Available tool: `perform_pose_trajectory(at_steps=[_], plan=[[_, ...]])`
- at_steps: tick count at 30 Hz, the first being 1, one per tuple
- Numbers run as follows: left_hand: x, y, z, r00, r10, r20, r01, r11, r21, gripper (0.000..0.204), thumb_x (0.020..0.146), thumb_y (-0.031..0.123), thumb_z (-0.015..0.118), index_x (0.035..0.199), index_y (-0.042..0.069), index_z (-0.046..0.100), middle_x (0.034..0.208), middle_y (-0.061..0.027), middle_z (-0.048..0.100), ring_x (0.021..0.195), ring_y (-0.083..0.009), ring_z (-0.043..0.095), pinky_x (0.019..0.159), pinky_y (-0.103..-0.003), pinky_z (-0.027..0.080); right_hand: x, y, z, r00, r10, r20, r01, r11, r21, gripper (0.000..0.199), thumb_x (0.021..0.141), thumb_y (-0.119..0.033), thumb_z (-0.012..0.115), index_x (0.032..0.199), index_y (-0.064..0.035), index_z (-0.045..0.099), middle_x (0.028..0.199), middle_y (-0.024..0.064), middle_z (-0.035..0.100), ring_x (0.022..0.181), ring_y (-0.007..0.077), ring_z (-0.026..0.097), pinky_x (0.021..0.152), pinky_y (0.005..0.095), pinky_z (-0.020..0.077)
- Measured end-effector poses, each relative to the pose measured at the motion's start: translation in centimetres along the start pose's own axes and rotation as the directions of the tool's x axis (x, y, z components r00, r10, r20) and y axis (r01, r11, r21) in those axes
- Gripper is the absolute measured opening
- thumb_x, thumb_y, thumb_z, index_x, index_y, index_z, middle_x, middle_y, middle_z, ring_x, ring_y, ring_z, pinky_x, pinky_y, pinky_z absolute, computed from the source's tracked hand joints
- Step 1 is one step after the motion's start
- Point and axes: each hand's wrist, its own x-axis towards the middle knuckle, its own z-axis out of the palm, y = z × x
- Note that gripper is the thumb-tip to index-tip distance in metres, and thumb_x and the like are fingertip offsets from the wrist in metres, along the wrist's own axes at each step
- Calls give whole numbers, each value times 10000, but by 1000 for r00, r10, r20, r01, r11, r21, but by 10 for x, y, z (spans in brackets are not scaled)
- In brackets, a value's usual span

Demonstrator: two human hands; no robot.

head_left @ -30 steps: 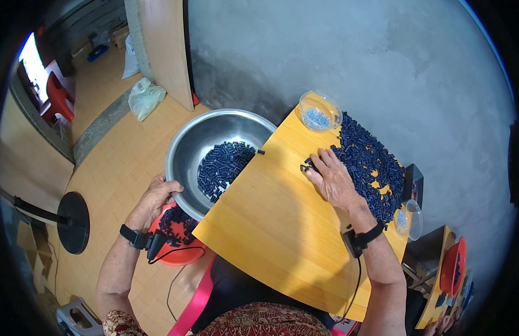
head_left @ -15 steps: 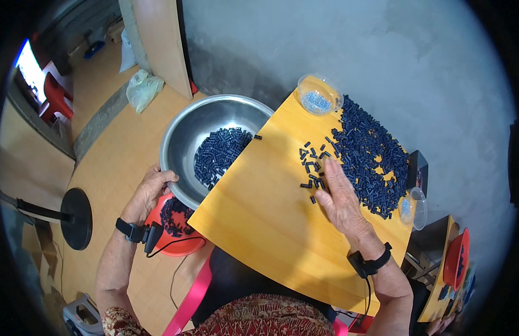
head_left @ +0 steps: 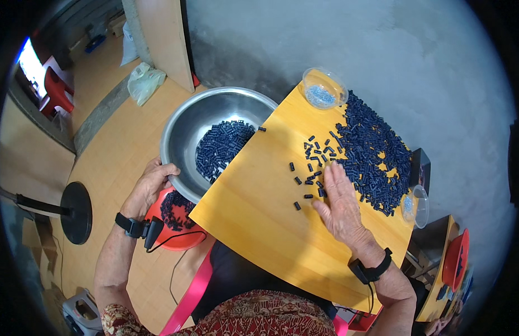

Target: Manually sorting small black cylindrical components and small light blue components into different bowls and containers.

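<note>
My left hand grips the rim of a steel basin, thumb over the edge, at the table's left edge. Inside the basin lies a heap of small black cylindrical pieces. My right hand rests on the yellow wooden table with its fingers stretched out, thumb apart. It lies at the near left side of a large spread of the same black pieces. Several loose pieces are scattered just beyond and left of its fingers. One piece sits at the table edge beside the basin.
Clear plastic tubs with tiny bluish parts stand at the table's far corner and right edge. A red basin with more dark pieces is below the steel one. A round black stand base stands left; a grey wall rises behind.
My right hand has shifted slightly left and nearer. Several loose black pieces have spread out from the pile toward the left. My left hand still holds the basin.
</note>
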Motion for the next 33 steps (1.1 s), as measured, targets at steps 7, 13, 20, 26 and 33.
perform_pose_trajectory(at_steps=[7,13,20,26,33], plan=[[2,-2,4,1000,-1,-6,1,996,-92,254,756,-31,581,1004,16,557,677,20,544,455,-37,462,397,-173,391,0,4,6,999,2,41,2,997,-84,785,919,-446,562,1472,22,258,1511,272,252,1408,416,244,1146,473,226],[1,-5,1,1000,5,-17,-7,996,-88,226,758,-3,603,980,24,569,674,21,545,465,-38,466,408,-173,377,3,-9,0,999,-14,30,8,983,185,764,915,-334,599,1485,15,227,1530,252,232,1427,370,234,1163,427,219],[7,-9,-2,1000,0,0,0,998,-67,195,767,10,607,958,20,571,678,10,568,475,-41,483,412,-170,389,18,24,-18,983,123,-137,-49,892,450,612,1012,-397,400,1455,16,317,1512,219,314,1426,328,265,1166,385,215],[3,-4,1,1000,-11,-5,10,998,-65,178,769,9,605,942,19,568,682,4,575,472,-43,508,413,-167,431,17,28,-3,996,-87,-19,87,996,10,605,979,-383,478,1425,13,375,1485,221,355,1394,368,311,1146,450,248],[4,-8,-4,1000,0,4,0,994,-111,258,767,-3,589,1021,3,545,701,3,573,509,-46,537,432,-171,457,5,16,-8,993,-72,-98,86,986,146,493,965,-270,523,1376,-6,461,1412,229,446,1332,380,401,1108,449,317]])
